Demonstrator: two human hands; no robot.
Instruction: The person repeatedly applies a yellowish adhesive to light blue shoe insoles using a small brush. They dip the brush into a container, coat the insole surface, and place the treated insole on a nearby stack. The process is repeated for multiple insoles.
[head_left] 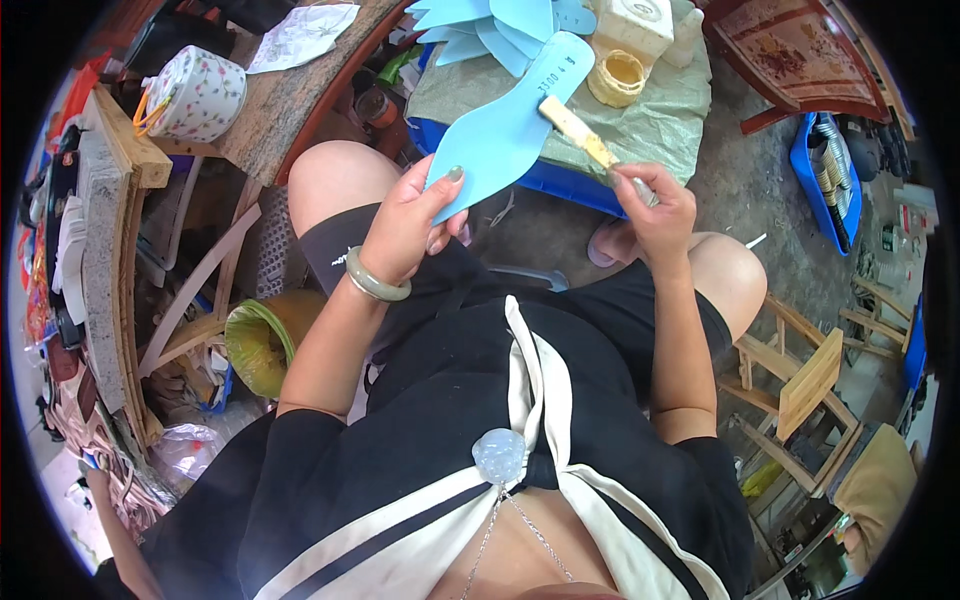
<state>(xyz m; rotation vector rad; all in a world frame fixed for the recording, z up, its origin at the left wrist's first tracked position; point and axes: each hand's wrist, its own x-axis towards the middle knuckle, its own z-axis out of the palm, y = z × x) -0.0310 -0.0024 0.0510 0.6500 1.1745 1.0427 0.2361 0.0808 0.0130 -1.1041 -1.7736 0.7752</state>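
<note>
My left hand [410,218] grips the toe end of a light blue insole [500,140], thumb on top and fingers beneath. Its heel end points up and away to the right, with dark markings printed on it. In my right hand [655,205] is a glue brush [580,132] with a yellowed handle, held between thumb and fingers. The brush's pale tip lies at the insole's right edge. Just beyond stands a small crusted yellow pot [617,80], beside a square white container [636,28]. Several more blue insoles [480,28] are piled at the far side.
A greenish sheet [660,130] covers the work surface over a blue crate [570,188]. At left are a flowered pot [198,92] on a table and a yellow-green lined bin [265,340]. Wooden stools [800,385] stand right; another person's arm [125,535] shows lower left.
</note>
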